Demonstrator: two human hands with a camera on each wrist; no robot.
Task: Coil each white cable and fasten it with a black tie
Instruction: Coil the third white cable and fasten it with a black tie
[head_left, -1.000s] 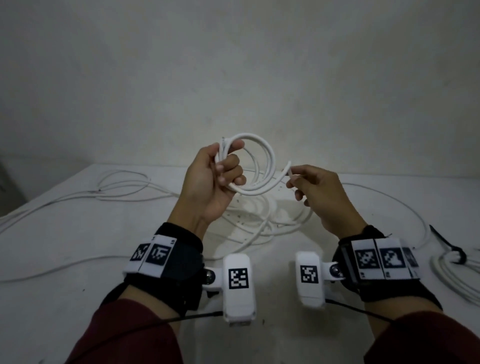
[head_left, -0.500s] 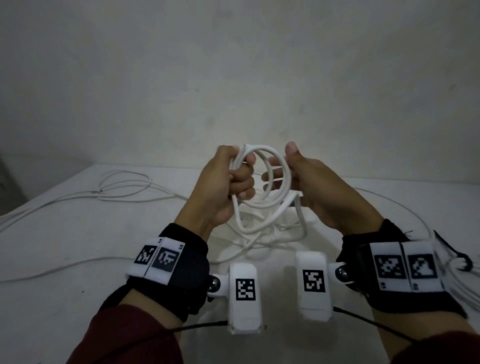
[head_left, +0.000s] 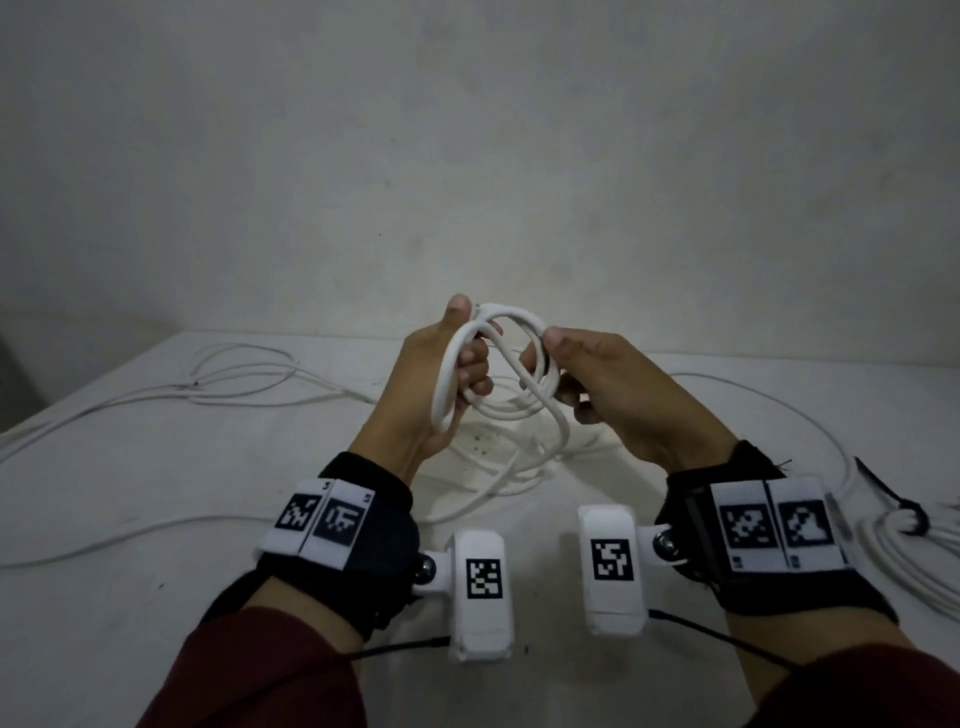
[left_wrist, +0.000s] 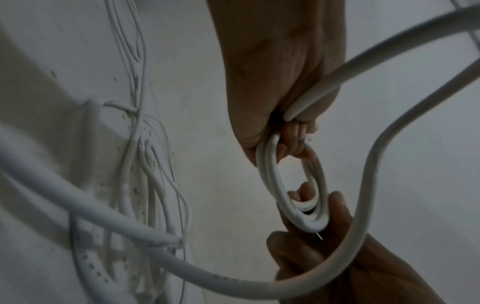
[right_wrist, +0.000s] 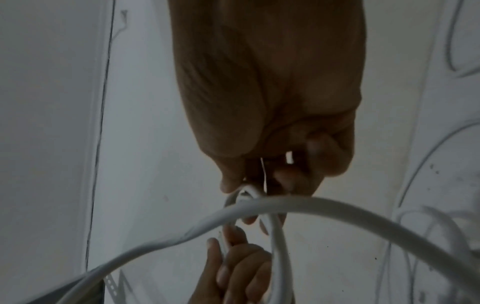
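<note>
Above the table I hold a small coil of white cable between both hands. My left hand grips the coil's left side with its fingers curled through the loops, thumb up. My right hand pinches the coil's right side. In the left wrist view the coil hangs from my left hand, and my right hand holds its lower end, where a thin bare wire tip sticks out. A loose length of the cable drops to a heap on the table. No loose black tie is visible.
The white table carries loose white cables at the left and a long one curving at the right. A coiled bundle fastened with a black tie lies at the right edge. A plain wall stands behind.
My right hand left the cable's free end and closed on the coil's right side. Both hands drew together, and the round coil got squeezed narrower.
</note>
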